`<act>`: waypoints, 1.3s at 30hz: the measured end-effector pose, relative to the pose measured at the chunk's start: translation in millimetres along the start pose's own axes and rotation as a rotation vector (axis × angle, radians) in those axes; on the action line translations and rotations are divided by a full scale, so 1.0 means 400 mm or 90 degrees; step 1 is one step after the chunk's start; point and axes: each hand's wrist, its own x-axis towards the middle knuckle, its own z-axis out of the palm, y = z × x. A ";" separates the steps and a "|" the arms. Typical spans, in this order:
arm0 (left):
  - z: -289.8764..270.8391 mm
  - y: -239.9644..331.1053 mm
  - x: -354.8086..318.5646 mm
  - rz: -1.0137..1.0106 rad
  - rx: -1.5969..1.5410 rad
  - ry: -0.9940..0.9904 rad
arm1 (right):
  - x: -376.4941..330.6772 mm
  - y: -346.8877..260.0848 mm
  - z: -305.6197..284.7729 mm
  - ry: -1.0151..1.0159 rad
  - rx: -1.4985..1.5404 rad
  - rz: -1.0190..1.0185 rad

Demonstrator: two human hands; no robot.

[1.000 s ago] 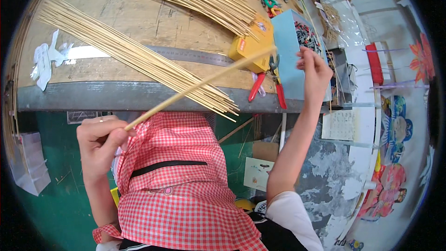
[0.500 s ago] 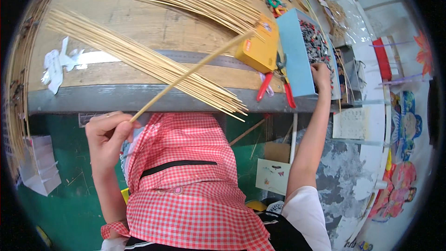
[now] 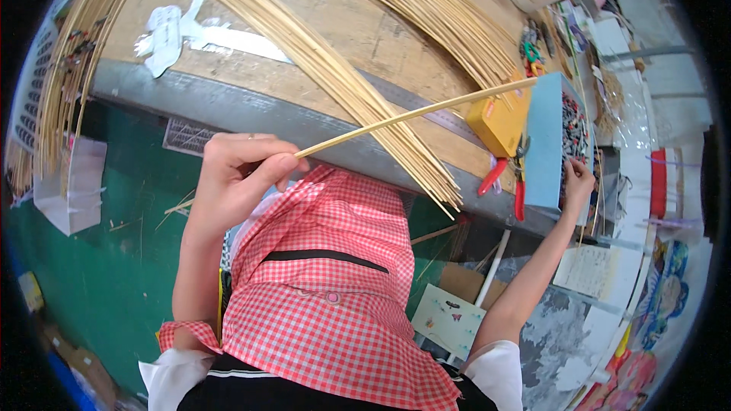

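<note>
Right hand [image 3: 579,182] has entered the light-blue rectangular box [image 3: 543,144], cannot tell its grip; left hand [image 3: 242,183] pinches a slender tan wooden stick [image 3: 422,113] above the brown wooden desk [image 3: 358,42]; swinging it could knock the box

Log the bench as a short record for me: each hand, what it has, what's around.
Left hand: pinching one end of a thin stick
Right hand: in the blue box, fingers at small red and dark pieces; grip unclear
Beside blue box: yellow box, red-handled pliers
Elsewhere on bench: near stick bundle, far stick bundle, ruler
</note>
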 end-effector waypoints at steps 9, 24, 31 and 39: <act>-0.006 -0.017 0.006 -0.008 0.016 -0.031 | 0.000 -0.030 0.008 -0.003 0.129 -0.085; 0.015 -0.032 0.007 0.080 0.132 -0.009 | -0.344 -0.629 -0.033 -0.031 0.430 -0.051; 0.020 -0.015 0.011 0.132 0.202 0.004 | -0.571 -0.897 0.090 -0.546 0.875 -0.055; 0.037 -0.019 0.003 0.125 0.199 0.013 | -0.612 -0.885 0.108 -0.468 0.894 0.030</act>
